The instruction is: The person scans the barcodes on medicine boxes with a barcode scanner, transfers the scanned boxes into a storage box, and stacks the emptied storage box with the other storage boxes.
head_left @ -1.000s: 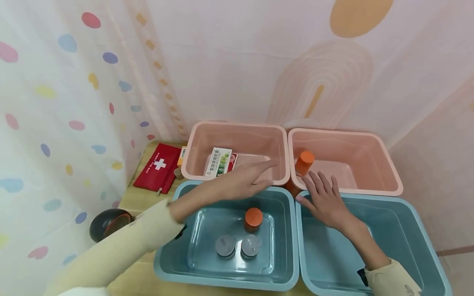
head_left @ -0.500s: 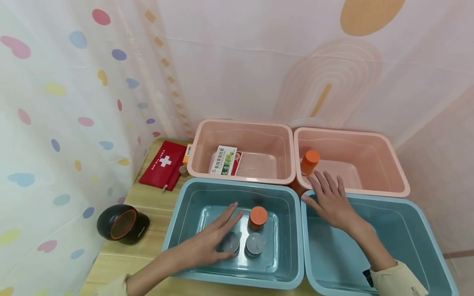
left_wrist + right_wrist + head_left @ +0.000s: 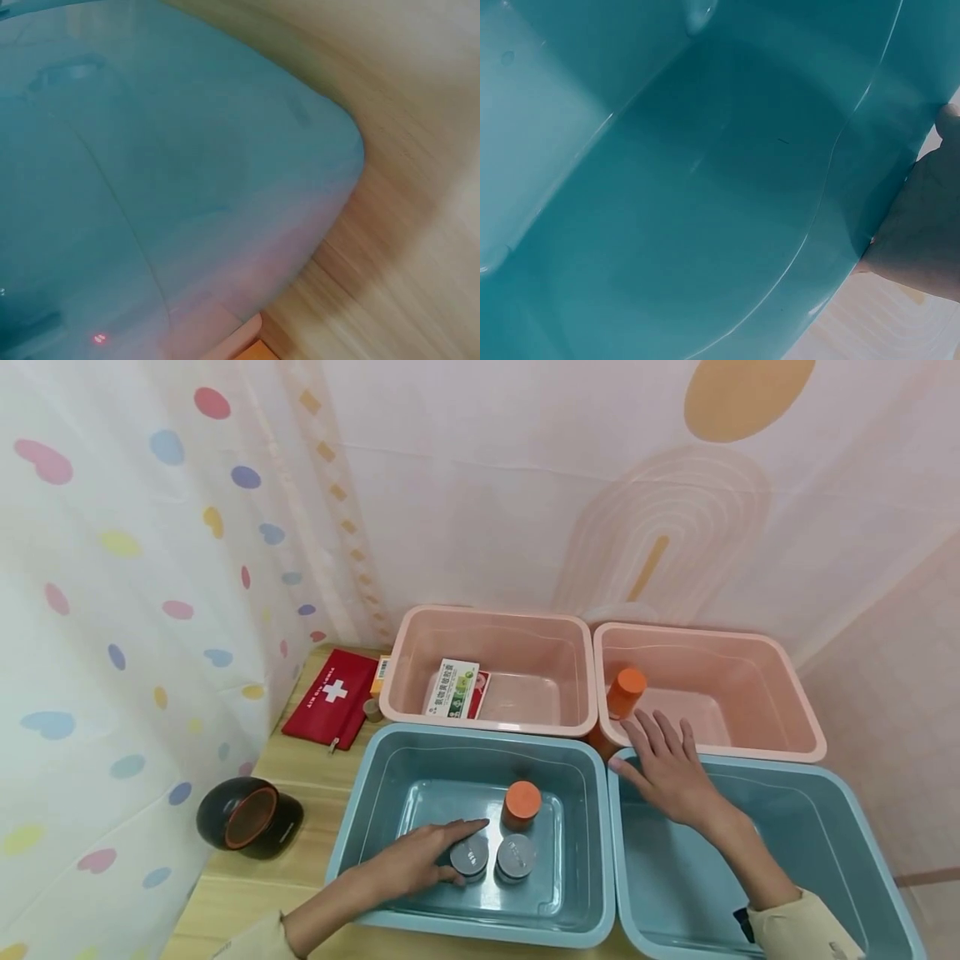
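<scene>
In the head view, my left hand reaches into the left blue bin. Its thumb and fingers stand on either side of a grey-lidded bottle and pinch it. Close by stand a second grey-lidded bottle and an orange-capped bottle, both upright. My right hand rests at the rim of the right blue bin, its fingers straight and spread toward the right pink bin. Another orange-capped bottle leans in that pink bin. The left wrist view shows no fingers.
Two medicine boxes lie in the left pink bin. A red first aid pouch, an orange box and a black rounded device are on the wooden table at left. A patterned curtain hangs behind.
My left hand has swung back from over the left pink bin, down into the left blue bin, and closed round a grey-lidded bottle. The right hand has stayed in place.
</scene>
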Motion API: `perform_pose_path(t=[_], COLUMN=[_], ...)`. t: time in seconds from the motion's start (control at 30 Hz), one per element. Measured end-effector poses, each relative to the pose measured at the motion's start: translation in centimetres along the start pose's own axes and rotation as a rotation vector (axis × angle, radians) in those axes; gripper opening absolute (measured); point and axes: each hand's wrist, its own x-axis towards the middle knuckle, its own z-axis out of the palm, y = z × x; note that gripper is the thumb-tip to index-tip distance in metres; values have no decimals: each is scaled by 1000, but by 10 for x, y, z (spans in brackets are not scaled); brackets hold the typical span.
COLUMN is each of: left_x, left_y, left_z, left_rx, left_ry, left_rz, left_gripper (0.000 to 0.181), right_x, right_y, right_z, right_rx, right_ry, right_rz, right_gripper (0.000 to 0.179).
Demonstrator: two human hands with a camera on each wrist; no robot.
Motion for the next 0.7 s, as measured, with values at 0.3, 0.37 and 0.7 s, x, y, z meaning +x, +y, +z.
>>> perform_pose_path(t=[0.3, 0.37, 0.7], left_x=[-5, -12, -74], left_y=[2, 4, 15], left_z=[-10, -16, -61], left_rx=[-108, -143, -244], left_ry=[43, 79, 429], left_rz=[-53, -68, -67], left_gripper=[73, 73, 71], right_x=[0, 0, -1], right_y=[-1, -2, -1], right_z=[1, 1, 1], right_rx=[1, 1, 10], right_ry=[9, 13, 29], right_rz=[-7, -9, -10], right_gripper=[78, 78, 78])
